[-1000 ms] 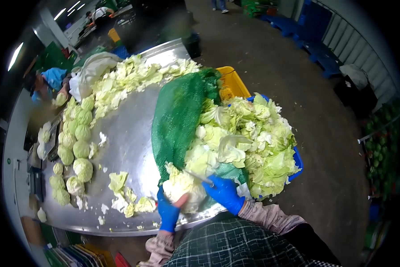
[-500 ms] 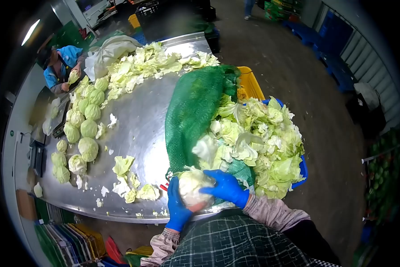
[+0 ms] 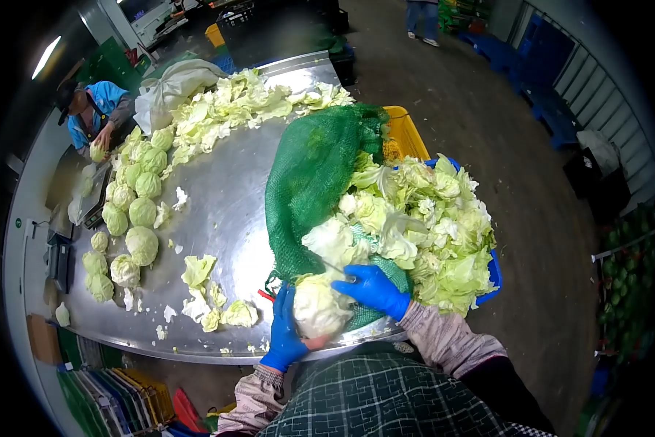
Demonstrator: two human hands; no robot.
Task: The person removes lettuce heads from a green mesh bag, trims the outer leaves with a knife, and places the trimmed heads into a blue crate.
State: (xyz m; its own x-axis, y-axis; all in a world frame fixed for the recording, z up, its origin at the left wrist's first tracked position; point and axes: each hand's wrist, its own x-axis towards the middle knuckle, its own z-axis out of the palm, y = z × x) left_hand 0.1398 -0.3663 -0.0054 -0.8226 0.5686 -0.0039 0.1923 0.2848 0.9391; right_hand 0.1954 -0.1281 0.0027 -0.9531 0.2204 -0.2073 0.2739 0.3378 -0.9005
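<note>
A pale, trimmed cabbage [image 3: 320,306] sits at the table's near edge, in front of my apron. Cupped around its left side and underneath is my left hand [image 3: 285,336], in a blue glove, with the thumb against the lower part. At the cabbage's upper right, my right hand [image 3: 377,291], also gloved in blue, is closed on what looks like a knife [image 3: 333,269]; only a thin grey blade shows, and the handle is hidden. Behind the cabbage lies a green mesh bag [image 3: 306,182] with loose leaves on it. Something small and red [image 3: 265,295] lies beside my left fingers.
To the right, a blue crate [image 3: 496,280] is heaped with leaves [image 3: 444,233]; a yellow crate [image 3: 406,135] stands behind it. Several cabbages [image 3: 142,245] line the steel table's [image 3: 225,211] left side. A co-worker [image 3: 98,113] handles a cabbage at the far left.
My right hand has lifted slightly off the cabbage, and the thin blade now shows. The cabbage has turned a little in my left hand. The co-worker's hands have lowered; a distant walker has come nearer.
</note>
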